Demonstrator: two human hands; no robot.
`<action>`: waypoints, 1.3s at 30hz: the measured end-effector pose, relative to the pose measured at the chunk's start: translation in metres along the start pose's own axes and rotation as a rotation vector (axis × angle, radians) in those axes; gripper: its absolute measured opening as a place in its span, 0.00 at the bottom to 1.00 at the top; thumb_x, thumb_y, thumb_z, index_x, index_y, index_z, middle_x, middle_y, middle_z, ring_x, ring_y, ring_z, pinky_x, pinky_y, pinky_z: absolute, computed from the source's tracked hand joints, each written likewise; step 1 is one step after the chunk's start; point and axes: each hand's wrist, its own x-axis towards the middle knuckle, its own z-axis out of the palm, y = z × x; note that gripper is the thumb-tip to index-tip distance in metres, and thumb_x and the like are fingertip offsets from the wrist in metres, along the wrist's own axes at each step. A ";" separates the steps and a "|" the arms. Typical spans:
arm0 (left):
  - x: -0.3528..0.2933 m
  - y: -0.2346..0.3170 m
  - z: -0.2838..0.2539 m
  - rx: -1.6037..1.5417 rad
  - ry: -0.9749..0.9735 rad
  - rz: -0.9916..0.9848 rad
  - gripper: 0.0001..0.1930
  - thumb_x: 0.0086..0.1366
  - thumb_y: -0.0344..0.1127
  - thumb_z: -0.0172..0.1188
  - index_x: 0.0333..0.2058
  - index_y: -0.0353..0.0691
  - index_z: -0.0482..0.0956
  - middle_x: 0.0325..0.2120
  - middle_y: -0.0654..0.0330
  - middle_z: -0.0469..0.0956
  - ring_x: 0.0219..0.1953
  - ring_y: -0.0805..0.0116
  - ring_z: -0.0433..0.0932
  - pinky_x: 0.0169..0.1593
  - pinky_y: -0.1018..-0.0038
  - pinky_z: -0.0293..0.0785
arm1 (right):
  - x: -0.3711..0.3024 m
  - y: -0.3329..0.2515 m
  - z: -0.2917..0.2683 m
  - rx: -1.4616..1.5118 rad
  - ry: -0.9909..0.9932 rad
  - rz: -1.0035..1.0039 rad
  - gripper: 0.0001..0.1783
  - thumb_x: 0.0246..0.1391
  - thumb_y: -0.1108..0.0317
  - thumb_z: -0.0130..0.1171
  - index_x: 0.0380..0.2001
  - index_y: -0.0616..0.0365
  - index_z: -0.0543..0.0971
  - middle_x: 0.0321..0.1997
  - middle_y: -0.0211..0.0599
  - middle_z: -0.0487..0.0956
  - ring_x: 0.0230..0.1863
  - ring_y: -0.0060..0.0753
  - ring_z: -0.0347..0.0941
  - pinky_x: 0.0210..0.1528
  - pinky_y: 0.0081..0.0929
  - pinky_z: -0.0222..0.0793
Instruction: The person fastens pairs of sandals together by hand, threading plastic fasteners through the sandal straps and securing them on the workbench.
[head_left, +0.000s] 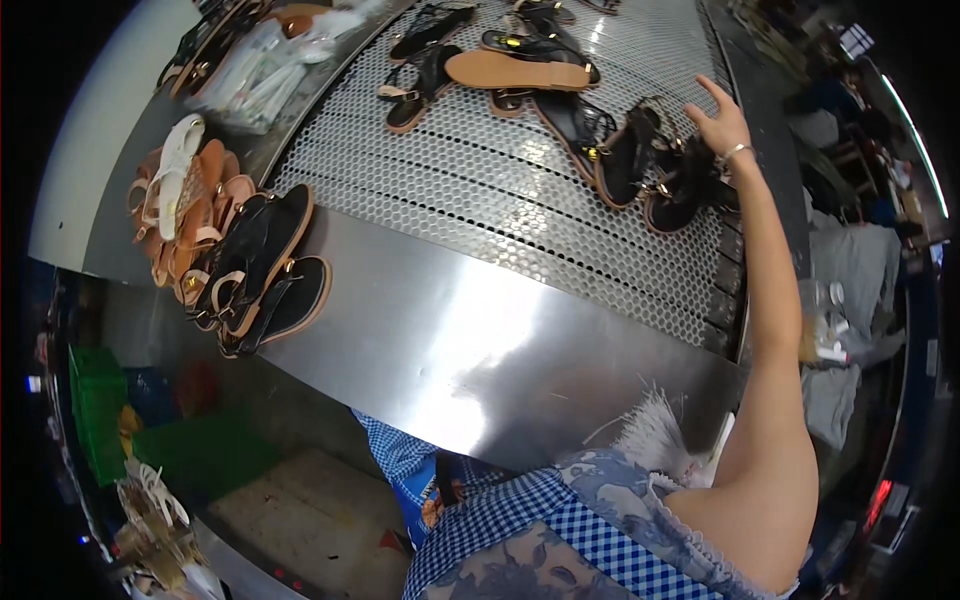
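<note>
Right hand (722,128) near black sandals (672,208), by conveyor edge (730,275)

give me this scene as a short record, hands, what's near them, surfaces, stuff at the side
right hand: fingers spread, holding nothing visible, near the black sandals; contact unclear
left hand: not in view
wrist: bracelet on the right
work surface: perforated metal bed, smooth metal plate at its near end
sole-up sandal: tan underside showing, among the black sandals
left side: overlapping black, tan and white footwear
upper left: clear plastic bag, contents unclear
</note>
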 end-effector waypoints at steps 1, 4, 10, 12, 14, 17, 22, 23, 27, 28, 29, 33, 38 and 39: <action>-0.008 0.032 0.016 -0.232 0.052 0.001 0.26 0.60 0.50 0.56 0.47 0.32 0.69 0.42 0.45 0.69 0.42 0.51 0.69 0.42 0.60 0.67 | -0.010 0.016 -0.015 -0.014 0.014 0.012 0.35 0.44 0.56 0.61 0.57 0.45 0.65 0.59 0.40 0.67 0.58 0.43 0.64 0.57 0.36 0.61; -0.064 0.064 0.063 -0.626 -0.157 -0.456 0.12 0.59 0.29 0.58 0.43 0.36 0.76 0.39 0.55 0.77 0.37 0.69 0.76 0.40 0.76 0.76 | -0.036 0.070 -0.037 -0.028 -0.059 0.286 0.38 0.43 0.58 0.62 0.58 0.52 0.63 0.58 0.47 0.66 0.59 0.45 0.63 0.59 0.35 0.59; -0.065 0.220 0.055 -1.035 -0.472 -0.481 0.14 0.60 0.24 0.55 0.46 0.31 0.72 0.51 0.53 0.68 0.45 0.67 0.71 0.42 0.78 0.69 | -0.060 -0.004 -0.041 -0.857 -0.445 -0.247 0.52 0.35 0.74 0.64 0.63 0.30 0.51 0.68 0.34 0.49 0.68 0.45 0.43 0.62 0.53 0.49; -0.075 0.245 0.052 -1.146 -0.524 -0.422 0.13 0.60 0.24 0.54 0.44 0.30 0.73 0.52 0.51 0.67 0.48 0.65 0.69 0.39 0.79 0.69 | -0.037 0.031 -0.020 -0.955 -0.264 -0.428 0.52 0.35 0.76 0.63 0.63 0.31 0.51 0.69 0.34 0.47 0.69 0.45 0.41 0.62 0.56 0.48; -0.072 0.246 0.039 -1.112 -0.567 -0.352 0.12 0.58 0.23 0.54 0.43 0.31 0.73 0.51 0.50 0.67 0.48 0.63 0.69 0.39 0.77 0.69 | -0.022 -0.008 -0.010 -0.948 -0.527 -0.450 0.52 0.35 0.74 0.64 0.63 0.31 0.50 0.69 0.34 0.47 0.69 0.47 0.41 0.62 0.56 0.47; -0.084 0.240 0.026 -1.123 -0.651 -0.396 0.11 0.55 0.22 0.53 0.38 0.32 0.75 0.49 0.49 0.67 0.48 0.60 0.69 0.43 0.72 0.68 | -0.016 -0.011 0.015 -0.839 -0.837 -0.558 0.29 0.31 0.64 0.64 0.45 0.40 0.74 0.61 0.35 0.60 0.62 0.46 0.55 0.58 0.51 0.54; -0.101 0.235 0.015 -1.213 -0.796 -0.541 0.11 0.54 0.24 0.56 0.38 0.34 0.76 0.47 0.55 0.70 0.43 0.68 0.71 0.38 0.79 0.66 | -0.034 0.007 0.025 -0.338 -0.804 -0.338 0.14 0.34 0.74 0.51 0.28 0.51 0.80 0.34 0.40 0.79 0.38 0.46 0.73 0.41 0.34 0.69; -0.100 0.237 0.015 -1.271 -0.875 -0.597 0.11 0.53 0.24 0.56 0.37 0.34 0.76 0.46 0.56 0.70 0.40 0.70 0.72 0.36 0.80 0.66 | -0.026 0.010 0.020 -0.225 -0.629 -0.360 0.16 0.34 0.74 0.49 0.29 0.50 0.80 0.32 0.41 0.79 0.36 0.44 0.74 0.41 0.33 0.70; -0.089 0.259 0.013 -1.442 -0.983 -0.536 0.10 0.53 0.22 0.56 0.36 0.35 0.77 0.42 0.56 0.72 0.36 0.70 0.73 0.33 0.80 0.70 | -0.012 -0.044 -0.042 0.288 -0.067 -0.245 0.13 0.35 0.83 0.42 0.23 0.65 0.76 0.20 0.38 0.76 0.27 0.31 0.74 0.34 0.27 0.69; -0.090 0.272 0.012 -1.500 -0.989 -0.502 0.10 0.54 0.23 0.56 0.37 0.36 0.77 0.41 0.56 0.73 0.36 0.69 0.73 0.33 0.80 0.71 | -0.010 -0.052 -0.052 0.422 -0.005 -0.182 0.12 0.36 0.84 0.41 0.22 0.67 0.75 0.18 0.32 0.73 0.24 0.21 0.69 0.27 0.22 0.65; -0.092 0.282 0.009 -1.551 -1.057 -0.490 0.12 0.54 0.24 0.57 0.38 0.36 0.77 0.43 0.56 0.72 0.37 0.69 0.73 0.34 0.79 0.71 | -0.018 -0.079 -0.063 0.568 -0.155 -0.079 0.09 0.39 0.84 0.43 0.21 0.66 0.75 0.18 0.30 0.73 0.22 0.19 0.67 0.25 0.21 0.63; -0.101 0.336 -0.012 -1.807 -1.337 -0.417 0.28 0.54 0.28 0.60 0.54 0.40 0.64 0.49 0.55 0.67 0.43 0.67 0.70 0.41 0.77 0.70 | -0.064 -0.148 -0.055 0.636 -0.391 -0.100 0.02 0.43 0.77 0.55 0.20 0.64 0.75 0.17 0.26 0.72 0.21 0.14 0.65 0.21 0.19 0.62; -0.128 0.369 -0.044 -2.329 -1.737 -0.873 0.45 0.58 0.31 0.59 0.64 0.45 0.34 0.51 0.50 0.64 0.46 0.69 0.68 0.44 0.76 0.68 | -0.182 -0.196 0.018 1.022 -0.554 0.250 0.06 0.41 0.73 0.60 0.25 0.64 0.77 0.21 0.25 0.75 0.22 0.15 0.66 0.23 0.20 0.64; -0.113 0.360 -0.052 -2.212 -1.801 -1.071 0.43 0.60 0.29 0.57 0.64 0.44 0.36 0.49 0.51 0.66 0.42 0.72 0.69 0.42 0.76 0.69 | -0.204 -0.207 0.026 1.022 -0.619 0.208 0.09 0.41 0.71 0.62 0.27 0.64 0.77 0.24 0.27 0.76 0.23 0.15 0.67 0.24 0.20 0.65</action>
